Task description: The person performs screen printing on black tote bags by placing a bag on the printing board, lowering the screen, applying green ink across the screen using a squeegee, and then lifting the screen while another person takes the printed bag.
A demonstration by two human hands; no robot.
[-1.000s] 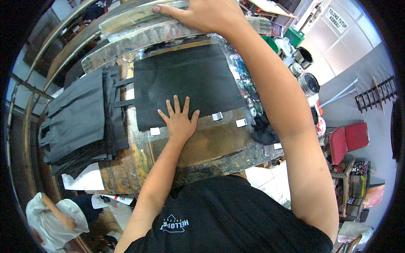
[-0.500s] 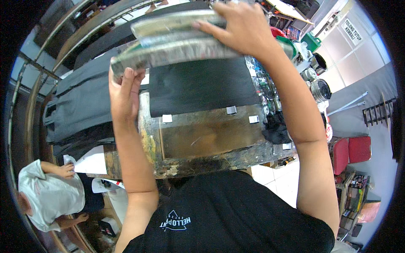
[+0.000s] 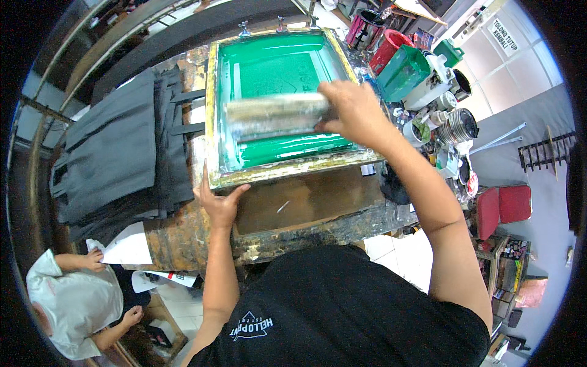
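A screen printing frame lies flat over the table, its mesh covered in wet green ink. My right hand is closed round the right end of a squeegee, which is blurred by motion and lies crosswise over the ink. At the frame's near left corner is my left hand, thumb along the near edge and fingers up the side, gripping it. The dark cloth seen beneath earlier is now hidden by the frame; two dark straps stick out at its left.
Dark cloth bags are stacked left of the frame. Ink pots, a green jug and a red container crowd the right side. Clamps stand at the far edge. Another person is at the lower left; red chairs stand right.
The raised frame has come down flat over the dark cloth. My left hand moved nearer with its corner. My right hand brought the squeegee down and nearer over the ink.
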